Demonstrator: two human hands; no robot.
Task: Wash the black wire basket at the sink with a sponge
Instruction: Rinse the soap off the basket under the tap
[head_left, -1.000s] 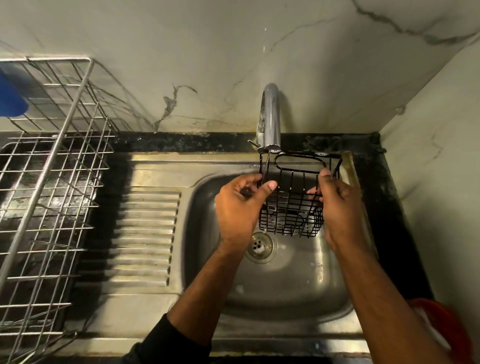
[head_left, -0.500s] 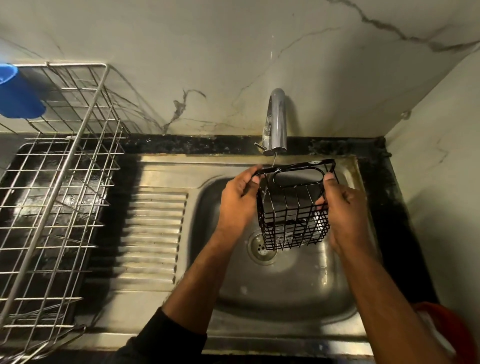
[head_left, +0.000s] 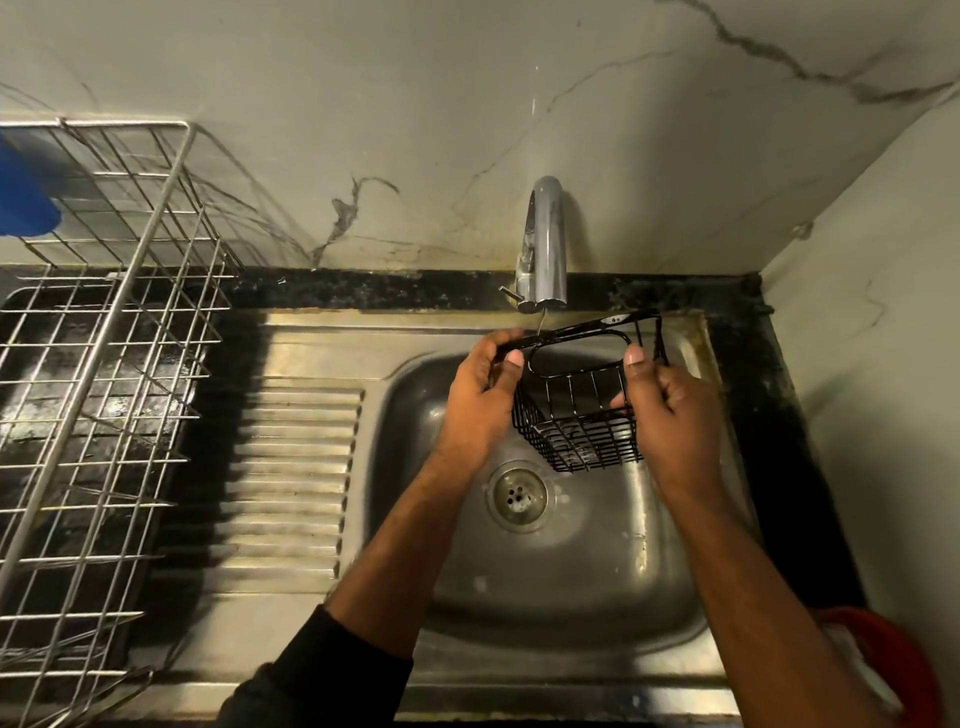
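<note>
The black wire basket (head_left: 582, 426) hangs over the steel sink (head_left: 561, 582), just below the chrome tap (head_left: 543, 244). It is tilted, with its open top toward me and its flat back bar up by the spout. My left hand (head_left: 480, 400) grips the left end of that rim, thumb on top. My right hand (head_left: 670, 410) grips the right side, thumb on the inner rim wire. A thin trickle of water falls from the spout onto the rim. No sponge is in view.
The sink drain (head_left: 518, 496) lies under the basket. A ribbed draining board (head_left: 291, 478) lies left of the bowl. A steel wire dish rack (head_left: 98, 364) stands at far left, with a blue object (head_left: 23, 202) at its top. A red object (head_left: 883, 670) sits at lower right.
Both hands have tipped the basket so its opening now faces me more and its back bar sits higher near the spout. My grips shifted up to the rim.
</note>
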